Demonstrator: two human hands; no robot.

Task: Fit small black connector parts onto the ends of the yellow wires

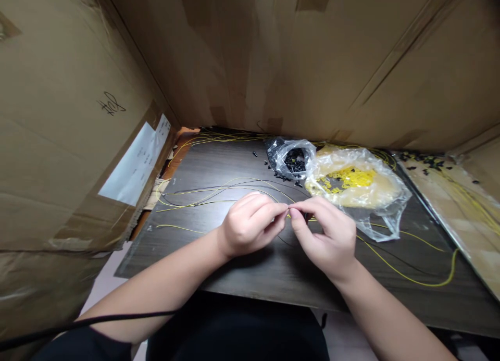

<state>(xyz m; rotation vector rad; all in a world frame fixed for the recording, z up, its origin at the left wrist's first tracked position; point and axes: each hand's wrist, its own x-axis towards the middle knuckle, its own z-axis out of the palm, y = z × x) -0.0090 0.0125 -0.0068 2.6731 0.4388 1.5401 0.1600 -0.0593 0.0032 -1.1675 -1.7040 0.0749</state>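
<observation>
My left hand (253,223) and my right hand (326,233) meet fingertip to fingertip over the middle of the dark table (242,277). Both are closed in a pinch. A tiny dark thing shows between the fingertips, too small to name. Thin yellow and black wires (187,205) lie across the table behind and under my hands. One yellow wire (422,284) curves out to the right of my right hand. Beyond my hands sits a clear bag of small black parts (295,160), and right of it a larger bag of small yellow parts (351,177).
Cardboard walls (242,59) rise behind the table and on both sides. More yellow wires (219,137) run along the back edge. At the right, a plastic-covered surface (437,186) holds black bits and yellow wires. A black cable (97,319) crosses my left forearm.
</observation>
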